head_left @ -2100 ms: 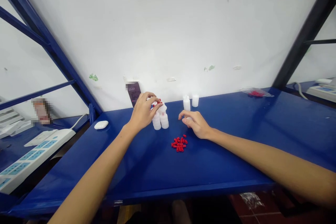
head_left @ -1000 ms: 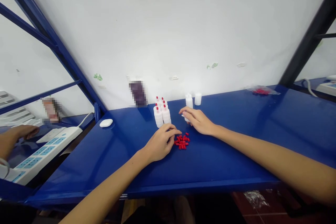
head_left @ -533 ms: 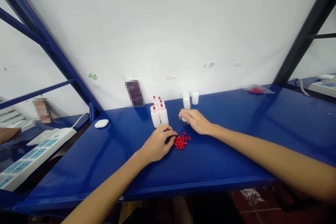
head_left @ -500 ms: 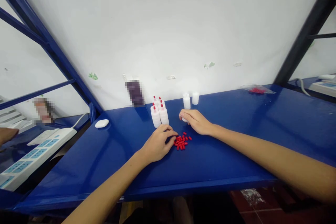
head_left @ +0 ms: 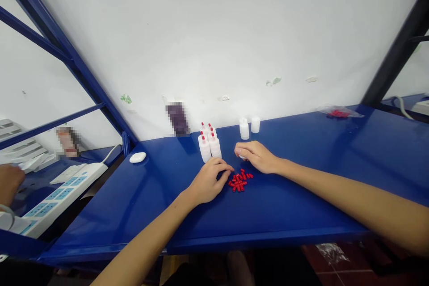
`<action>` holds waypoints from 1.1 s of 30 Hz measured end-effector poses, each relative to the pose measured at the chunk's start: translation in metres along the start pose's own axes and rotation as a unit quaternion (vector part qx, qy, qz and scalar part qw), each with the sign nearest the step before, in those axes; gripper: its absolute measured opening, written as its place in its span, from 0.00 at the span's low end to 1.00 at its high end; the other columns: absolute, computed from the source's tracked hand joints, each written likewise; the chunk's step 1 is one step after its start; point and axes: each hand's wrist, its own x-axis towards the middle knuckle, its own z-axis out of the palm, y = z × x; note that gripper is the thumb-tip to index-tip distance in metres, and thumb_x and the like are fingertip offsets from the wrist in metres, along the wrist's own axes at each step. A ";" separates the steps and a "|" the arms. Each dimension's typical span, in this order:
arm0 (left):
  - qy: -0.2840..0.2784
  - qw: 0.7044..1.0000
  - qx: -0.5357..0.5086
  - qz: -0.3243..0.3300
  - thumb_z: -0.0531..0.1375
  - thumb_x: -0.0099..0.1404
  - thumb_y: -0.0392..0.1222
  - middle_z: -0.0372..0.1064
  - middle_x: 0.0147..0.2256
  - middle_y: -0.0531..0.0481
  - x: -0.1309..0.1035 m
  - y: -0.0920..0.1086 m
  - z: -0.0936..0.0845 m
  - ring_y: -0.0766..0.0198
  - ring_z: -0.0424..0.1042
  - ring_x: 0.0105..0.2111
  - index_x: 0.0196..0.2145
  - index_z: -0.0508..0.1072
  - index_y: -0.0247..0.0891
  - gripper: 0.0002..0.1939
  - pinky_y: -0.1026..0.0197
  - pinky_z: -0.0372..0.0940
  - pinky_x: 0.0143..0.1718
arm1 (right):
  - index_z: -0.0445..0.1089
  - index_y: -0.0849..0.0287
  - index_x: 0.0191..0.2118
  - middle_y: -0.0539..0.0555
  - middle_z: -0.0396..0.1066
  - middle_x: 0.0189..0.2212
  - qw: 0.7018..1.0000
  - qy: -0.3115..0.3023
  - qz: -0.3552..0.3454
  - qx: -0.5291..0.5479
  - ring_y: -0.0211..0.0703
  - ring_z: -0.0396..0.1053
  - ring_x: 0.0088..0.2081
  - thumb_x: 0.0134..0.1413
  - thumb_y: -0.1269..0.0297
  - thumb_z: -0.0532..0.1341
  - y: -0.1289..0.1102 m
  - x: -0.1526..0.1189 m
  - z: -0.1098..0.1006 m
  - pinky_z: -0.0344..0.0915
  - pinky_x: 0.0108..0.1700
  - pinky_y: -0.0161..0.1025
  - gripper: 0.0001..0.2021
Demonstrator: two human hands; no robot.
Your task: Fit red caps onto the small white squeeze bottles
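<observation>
My left hand (head_left: 209, 181) is beside a loose pile of small red caps (head_left: 238, 182), thumb and forefinger nearly together at its left edge; whatever they pinch is too small to make out. My right hand (head_left: 257, 156) is curled around a white bottle, of which only a bit shows under the fingers. Behind my left hand stands a tight group of several white bottles (head_left: 205, 149) with red tips. Farther back, near the wall, are a white bottle without a red tip (head_left: 244, 129) and a white container (head_left: 255, 124).
A white oval object (head_left: 137, 157) lies at the blue table's left. A plastic bag with red pieces (head_left: 339, 113) rests at the back right. A dark pixelated object (head_left: 178, 118) leans on the wall. Beyond the left frame are a power strip (head_left: 63, 194) and another person's hand (head_left: 10, 183).
The view has shifted, so the table items appear farther right. My left thumb and forefinger have drawn closer together at the pile's edge. My right hand keeps its curl around the bottle.
</observation>
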 end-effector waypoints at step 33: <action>0.014 1.000 0.009 -0.003 0.55 0.68 0.34 0.73 0.40 0.46 0.001 -0.006 0.004 0.61 0.72 0.39 0.42 0.78 0.39 0.12 0.59 0.67 0.44 | 0.65 0.57 0.30 0.49 0.64 0.23 0.999 0.017 0.012 0.026 0.40 0.63 0.27 0.68 0.52 0.45 0.001 -0.001 0.002 0.57 0.33 0.36 0.22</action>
